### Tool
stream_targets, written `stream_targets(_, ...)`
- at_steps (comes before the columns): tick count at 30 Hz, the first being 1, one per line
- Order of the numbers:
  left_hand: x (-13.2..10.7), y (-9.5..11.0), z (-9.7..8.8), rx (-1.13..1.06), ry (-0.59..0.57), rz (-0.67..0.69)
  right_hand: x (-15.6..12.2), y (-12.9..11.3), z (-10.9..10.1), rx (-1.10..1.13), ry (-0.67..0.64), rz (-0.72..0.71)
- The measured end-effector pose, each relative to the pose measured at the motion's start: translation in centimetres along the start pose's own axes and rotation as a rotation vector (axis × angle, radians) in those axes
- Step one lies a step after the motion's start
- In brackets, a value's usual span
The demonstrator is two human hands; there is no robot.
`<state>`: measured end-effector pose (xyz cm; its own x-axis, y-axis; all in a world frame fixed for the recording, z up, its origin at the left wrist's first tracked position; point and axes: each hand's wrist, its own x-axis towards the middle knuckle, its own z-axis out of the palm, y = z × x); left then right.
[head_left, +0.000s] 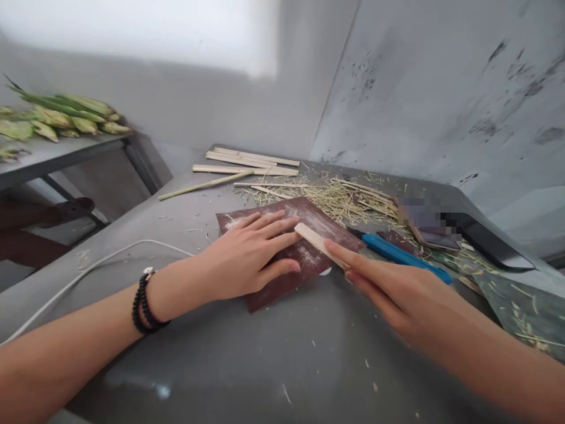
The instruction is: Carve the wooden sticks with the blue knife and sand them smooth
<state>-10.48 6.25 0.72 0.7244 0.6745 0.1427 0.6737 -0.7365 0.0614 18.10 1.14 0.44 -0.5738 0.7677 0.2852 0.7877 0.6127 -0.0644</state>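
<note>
A reddish-brown sheet of sandpaper [282, 285], dusted with pale powder, lies on the grey table. My left hand [247, 253] rests flat on it with the fingers spread. In my right hand [392, 288] a flat pale strip of bamboo [315, 239] is gripped between thumb and fingers. Its far end lies over the sandpaper, close to my left fingertips; I cannot tell whether it presses on the sheet. Just beyond my right hand lies a blue utility knife [404, 254], partly over the sheet's right corner.
Several bamboo strips [247, 169] lie at the table's back, beside a heap of shavings [339, 200]. A phone [430, 229] and a dark flat object [494, 244] stand to the right. A white cable [110, 250] crosses the left. Corn ears [66, 115] sit on another table.
</note>
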Motion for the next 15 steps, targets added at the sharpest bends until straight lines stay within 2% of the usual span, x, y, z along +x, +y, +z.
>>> stream_targets(3, -0.3, -0.7, -0.1, -0.011, -0.032, 0.072, -0.1, -1.1, 0.3, 0.022, -0.053, -0.017)
stream_targets(8, -0.1, -0.2, 0.4, 0.02, 0.004, -0.024, -0.6, -2.6, 1.6, -0.054, -0.02, -0.052)
stream_targets(15, 0.2, 0.8, 0.9, 0.047, 0.053, -0.073, -0.7, -4.5, 2.8, -0.111, 0.059, 0.015)
